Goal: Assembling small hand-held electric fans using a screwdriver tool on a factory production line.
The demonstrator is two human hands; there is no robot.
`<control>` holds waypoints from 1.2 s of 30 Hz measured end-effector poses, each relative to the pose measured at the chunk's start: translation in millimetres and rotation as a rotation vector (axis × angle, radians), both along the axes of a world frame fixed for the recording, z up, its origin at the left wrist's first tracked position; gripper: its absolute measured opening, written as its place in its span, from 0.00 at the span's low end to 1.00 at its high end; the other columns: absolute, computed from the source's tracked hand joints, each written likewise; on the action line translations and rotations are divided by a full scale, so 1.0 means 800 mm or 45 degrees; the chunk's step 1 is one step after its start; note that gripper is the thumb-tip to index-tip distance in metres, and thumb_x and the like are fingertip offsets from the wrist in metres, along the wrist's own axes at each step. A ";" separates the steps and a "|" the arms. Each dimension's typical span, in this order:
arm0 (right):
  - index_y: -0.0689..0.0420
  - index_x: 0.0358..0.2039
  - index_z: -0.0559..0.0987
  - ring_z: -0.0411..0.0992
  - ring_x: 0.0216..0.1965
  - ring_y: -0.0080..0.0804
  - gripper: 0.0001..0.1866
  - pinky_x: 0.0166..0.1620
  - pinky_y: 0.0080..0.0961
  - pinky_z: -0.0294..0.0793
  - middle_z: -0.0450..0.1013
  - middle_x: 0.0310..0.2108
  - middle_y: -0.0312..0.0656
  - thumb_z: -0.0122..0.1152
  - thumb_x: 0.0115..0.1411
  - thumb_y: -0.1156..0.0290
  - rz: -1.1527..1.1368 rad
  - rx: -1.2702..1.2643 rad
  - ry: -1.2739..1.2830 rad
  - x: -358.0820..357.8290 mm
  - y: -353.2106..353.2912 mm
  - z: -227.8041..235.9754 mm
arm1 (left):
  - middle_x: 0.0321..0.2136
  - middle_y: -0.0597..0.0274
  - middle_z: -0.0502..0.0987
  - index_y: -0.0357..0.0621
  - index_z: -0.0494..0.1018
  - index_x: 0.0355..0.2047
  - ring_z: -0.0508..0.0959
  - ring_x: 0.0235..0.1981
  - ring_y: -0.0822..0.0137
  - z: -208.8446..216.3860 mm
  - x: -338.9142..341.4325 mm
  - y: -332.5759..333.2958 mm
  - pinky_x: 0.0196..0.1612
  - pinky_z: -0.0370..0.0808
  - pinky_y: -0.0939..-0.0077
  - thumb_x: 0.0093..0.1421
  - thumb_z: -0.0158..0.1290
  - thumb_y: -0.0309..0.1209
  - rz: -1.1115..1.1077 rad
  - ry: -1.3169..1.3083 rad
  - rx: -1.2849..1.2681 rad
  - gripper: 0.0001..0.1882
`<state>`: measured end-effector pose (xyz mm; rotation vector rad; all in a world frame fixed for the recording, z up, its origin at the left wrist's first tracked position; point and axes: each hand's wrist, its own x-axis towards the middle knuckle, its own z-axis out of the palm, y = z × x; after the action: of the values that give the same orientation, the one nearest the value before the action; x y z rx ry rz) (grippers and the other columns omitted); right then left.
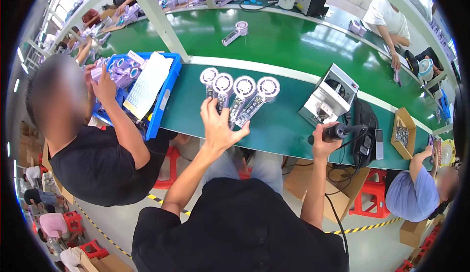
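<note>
Four would be too exact a count, so: several small handheld fans [244, 87] with round lilac-white heads lie fanned out on the green bench, their handles showing bare circuit boards. My left hand [219, 127] is spread over the lower ends of these handles, fingertips at or touching them; the exact contact is hard to see. In my right hand [326, 142] is a black corded electric screwdriver [337, 132], held near the bench's front edge with its shaft toward the right. A grey-white metal box [329, 95] with an opening stands just beyond it.
At left, a blue crate [165, 93] holds lilac fan parts and a paper sheet, beside a seated co-worker [105, 159]. A black bag [364, 130] and a cardboard tray of small metal parts [403, 134] lie at right. Another fan [236, 33] rests on the conveyor belt [279, 42].
</note>
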<state>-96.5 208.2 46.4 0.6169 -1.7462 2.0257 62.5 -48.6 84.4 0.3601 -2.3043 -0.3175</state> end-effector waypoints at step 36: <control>0.61 0.45 0.65 0.69 0.15 0.27 0.16 0.20 0.25 0.69 0.69 0.19 0.40 0.62 0.62 0.79 0.141 -0.015 0.032 -0.115 -0.023 0.123 | 0.44 0.44 0.75 0.29 0.73 0.51 0.74 0.44 0.51 -0.112 -0.037 0.087 0.65 0.59 0.41 0.53 0.59 0.29 -0.216 -0.044 -0.086 0.25</control>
<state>-188.4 189.8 144.9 0.7474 -1.7192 2.0906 32.8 20.8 -5.0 0.1371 -2.3786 -0.3183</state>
